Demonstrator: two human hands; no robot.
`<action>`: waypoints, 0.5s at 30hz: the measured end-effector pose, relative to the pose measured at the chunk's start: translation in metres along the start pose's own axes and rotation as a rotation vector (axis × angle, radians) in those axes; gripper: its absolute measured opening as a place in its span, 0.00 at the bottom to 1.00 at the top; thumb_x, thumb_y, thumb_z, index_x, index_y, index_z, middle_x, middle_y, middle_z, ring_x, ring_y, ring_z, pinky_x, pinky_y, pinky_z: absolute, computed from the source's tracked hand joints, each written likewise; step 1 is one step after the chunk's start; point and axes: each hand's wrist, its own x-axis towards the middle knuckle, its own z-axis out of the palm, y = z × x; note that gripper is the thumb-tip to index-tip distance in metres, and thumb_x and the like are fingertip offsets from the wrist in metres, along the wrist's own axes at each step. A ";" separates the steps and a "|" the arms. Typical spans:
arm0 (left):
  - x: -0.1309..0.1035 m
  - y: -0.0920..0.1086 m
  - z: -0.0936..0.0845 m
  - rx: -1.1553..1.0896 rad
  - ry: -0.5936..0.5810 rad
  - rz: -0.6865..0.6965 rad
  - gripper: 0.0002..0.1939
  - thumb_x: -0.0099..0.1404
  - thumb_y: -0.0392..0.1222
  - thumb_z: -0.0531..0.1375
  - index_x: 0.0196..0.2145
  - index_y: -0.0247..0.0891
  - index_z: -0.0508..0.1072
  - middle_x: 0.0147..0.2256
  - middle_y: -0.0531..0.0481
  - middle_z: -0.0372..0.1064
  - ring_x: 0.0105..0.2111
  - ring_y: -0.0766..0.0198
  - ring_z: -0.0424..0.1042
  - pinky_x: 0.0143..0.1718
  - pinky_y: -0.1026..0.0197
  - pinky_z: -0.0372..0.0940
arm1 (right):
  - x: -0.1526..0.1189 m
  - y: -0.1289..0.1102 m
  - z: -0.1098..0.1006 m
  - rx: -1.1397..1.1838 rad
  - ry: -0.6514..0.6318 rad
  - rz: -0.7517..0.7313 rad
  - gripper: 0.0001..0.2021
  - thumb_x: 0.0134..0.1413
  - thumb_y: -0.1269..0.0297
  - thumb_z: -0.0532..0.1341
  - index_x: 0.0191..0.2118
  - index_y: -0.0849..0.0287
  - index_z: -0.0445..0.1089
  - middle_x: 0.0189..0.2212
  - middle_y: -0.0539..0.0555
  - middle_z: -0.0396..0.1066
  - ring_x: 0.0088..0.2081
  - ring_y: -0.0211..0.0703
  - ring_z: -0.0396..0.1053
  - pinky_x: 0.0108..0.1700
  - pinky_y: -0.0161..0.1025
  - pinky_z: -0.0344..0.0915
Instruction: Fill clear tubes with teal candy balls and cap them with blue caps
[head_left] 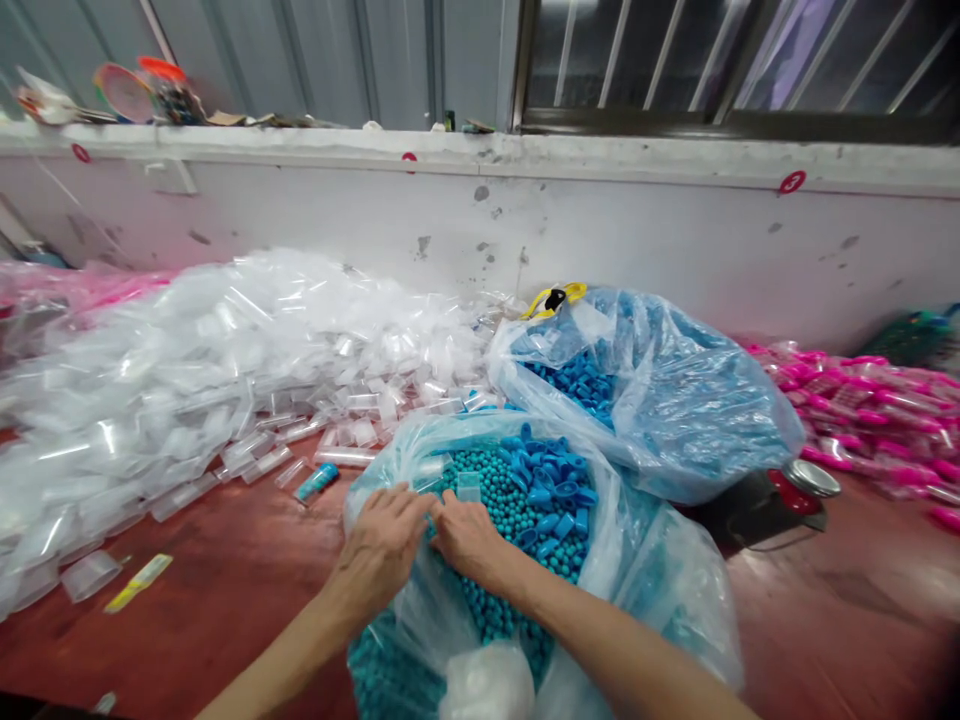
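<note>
My left hand (386,535) and my right hand (466,540) are close together over the left side of an open plastic bag (607,480). Fingers on both hands are curled closed, and what they grip is hidden. Just beyond the left fingertips is a clear plastic tube (433,470); a second clear tube (469,487) shows past the right knuckles. I cannot tell whether either is held. Small teal balls (495,480) fill the bag, with blue scoop-shaped plastic pieces (551,475) lying on top at the right.
Clear plastic tubes (165,370) are heaped at left; a blue-filled tube (316,483) and yellow piece (139,583) lie nearer. Behind is another bag (697,390) of blue pieces (577,385). At right are a metal-lidded jar (810,482) and pink items (877,415). White bundle (487,682) in front.
</note>
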 end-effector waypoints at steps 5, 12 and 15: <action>0.000 0.004 0.011 0.041 -0.259 -0.008 0.16 0.60 0.32 0.48 0.44 0.39 0.67 0.36 0.45 0.71 0.42 0.55 0.67 0.48 0.45 0.54 | -0.022 0.035 -0.010 0.330 0.080 0.037 0.18 0.42 0.75 0.53 0.43 0.58 0.60 0.38 0.54 0.67 0.40 0.44 0.65 0.41 0.39 0.60; 0.024 0.042 0.027 -0.703 -0.190 -0.481 0.17 0.59 0.44 0.51 0.45 0.36 0.64 0.30 0.47 0.70 0.28 0.60 0.69 0.34 0.56 0.62 | -0.058 0.044 -0.021 1.324 0.083 0.424 0.17 0.35 0.69 0.56 0.36 0.56 0.51 0.27 0.44 0.62 0.17 0.31 0.59 0.17 0.31 0.58; 0.035 0.067 0.045 -1.207 -0.235 -0.700 0.18 0.57 0.47 0.51 0.41 0.33 0.63 0.28 0.49 0.68 0.22 0.65 0.67 0.26 0.62 0.62 | -0.060 0.035 -0.021 1.373 0.164 0.413 0.15 0.37 0.66 0.57 0.33 0.55 0.50 0.22 0.43 0.60 0.17 0.32 0.58 0.16 0.30 0.57</action>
